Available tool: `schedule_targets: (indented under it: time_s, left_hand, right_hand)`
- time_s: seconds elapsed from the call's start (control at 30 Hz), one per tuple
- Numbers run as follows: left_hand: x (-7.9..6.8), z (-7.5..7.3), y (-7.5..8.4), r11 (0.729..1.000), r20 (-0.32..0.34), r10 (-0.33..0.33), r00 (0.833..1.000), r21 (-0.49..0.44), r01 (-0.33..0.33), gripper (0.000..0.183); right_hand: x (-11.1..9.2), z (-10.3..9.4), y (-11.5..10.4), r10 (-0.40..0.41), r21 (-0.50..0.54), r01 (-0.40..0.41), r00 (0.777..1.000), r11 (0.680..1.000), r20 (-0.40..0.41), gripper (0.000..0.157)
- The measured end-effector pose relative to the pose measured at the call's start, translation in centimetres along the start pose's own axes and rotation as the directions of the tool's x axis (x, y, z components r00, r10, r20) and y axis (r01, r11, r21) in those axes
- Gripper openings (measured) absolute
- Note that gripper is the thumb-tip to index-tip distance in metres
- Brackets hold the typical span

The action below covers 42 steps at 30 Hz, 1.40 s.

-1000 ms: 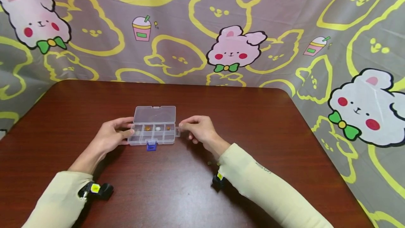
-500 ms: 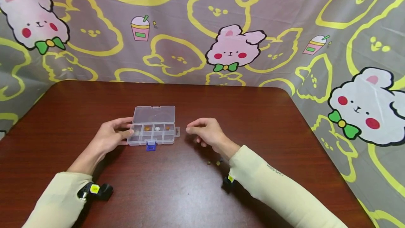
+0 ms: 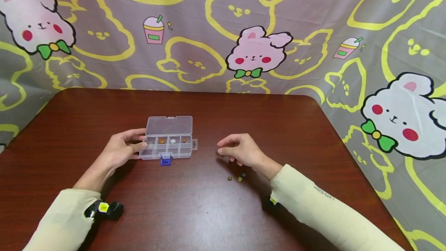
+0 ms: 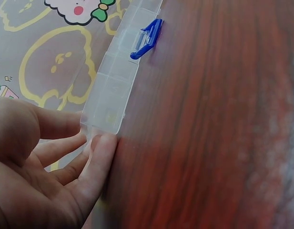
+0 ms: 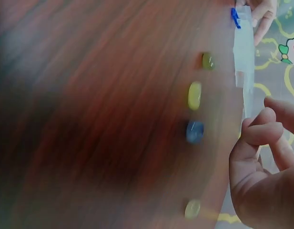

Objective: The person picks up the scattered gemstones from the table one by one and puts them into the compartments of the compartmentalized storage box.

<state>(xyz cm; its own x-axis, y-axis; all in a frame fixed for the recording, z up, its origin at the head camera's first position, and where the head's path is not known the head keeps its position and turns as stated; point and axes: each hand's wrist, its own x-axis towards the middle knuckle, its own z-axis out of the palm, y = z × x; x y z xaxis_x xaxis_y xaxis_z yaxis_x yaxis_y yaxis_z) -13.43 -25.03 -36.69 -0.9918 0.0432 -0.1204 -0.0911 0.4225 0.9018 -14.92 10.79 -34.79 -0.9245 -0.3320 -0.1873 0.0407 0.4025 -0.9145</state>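
Observation:
A clear plastic compartment box [image 3: 185,151] lies on the table with its lid [image 3: 169,126] raised at the back and its blue latch [image 3: 165,161] facing front. My left hand [image 3: 120,148] grips its left end, thumb over the rim. In the back row sit an amber bead [image 3: 162,141], a white bead [image 3: 173,141] and a brownish bead [image 3: 184,141]. My right hand [image 3: 245,151] hovers right of the box, fingers loosely bent, nothing visible in them. Nearby lie an olive bead [image 5: 208,61], a yellow bead [image 5: 195,96], a blue bead [image 5: 195,132] and a pale yellowish bead [image 5: 192,209].
The dark red-brown wooden table [image 3: 195,204] has rounded far corners. A grey curtain [image 3: 195,11] with yellow outlines and cartoon rabbits hangs behind it and along the right side. A black wrist camera [image 3: 111,210] sits below my left sleeve.
My right hand has drawn back from the box's right end, moving right and toward me. Loose beads that its arm partly covered now show. The left hand has stayed on the box.

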Motion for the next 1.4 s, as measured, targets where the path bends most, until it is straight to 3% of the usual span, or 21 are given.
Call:
schedule_targets:
  time_s: [0.4, 0.63, 0.83, 1.07, 1.27, 1.4]
  left_hand:
    - [0.0, 0.0, -0.1, 1.0, 0.0, 0.007, 1.0, 0.0, -0.007, 0.055]
    - [0.1, 0.1, -0.1, 1.0, -0.001, 0.001, 1.0, 0.003, -0.001, 0.054]
    - [0.1, 0.1, 0.0, 1.0, -0.007, -0.016, 1.0, 0.013, 0.016, 0.055]
    - [0.0, 0.1, 0.2, 1.0, -0.008, -0.019, 1.0, 0.012, 0.019, 0.055]
    - [0.0, 0.1, 0.2, 1.0, -0.005, -0.02, 1.0, 0.01, 0.02, 0.055]
    - [0.1, 0.1, 0.2, 1.0, -0.005, -0.021, 1.0, 0.013, 0.021, 0.055]
  right_hand:
    - [-2.2, -2.4, 1.9, -0.155, -0.166, 0.172, 0.982, 0.971, 0.107, 0.023]
    - [-3.7, -4.2, 2.7, -0.292, -0.295, 0.327, 0.944, 0.898, 0.157, 0.026]
    - [-4.7, -5.5, 3.4, -0.331, -0.377, 0.393, 0.917, 0.839, 0.221, 0.033]
    - [-5.5, -5.4, 4.4, -0.4, -0.415, 0.481, 0.876, 0.773, 0.27, 0.033]
    - [-5.7, -5.0, 4.9, -0.417, -0.446, 0.507, 0.862, 0.738, 0.29, 0.027]
    - [-5.7, -4.9, 5.0, -0.414, -0.456, 0.505, 0.863, 0.733, 0.29, 0.026]
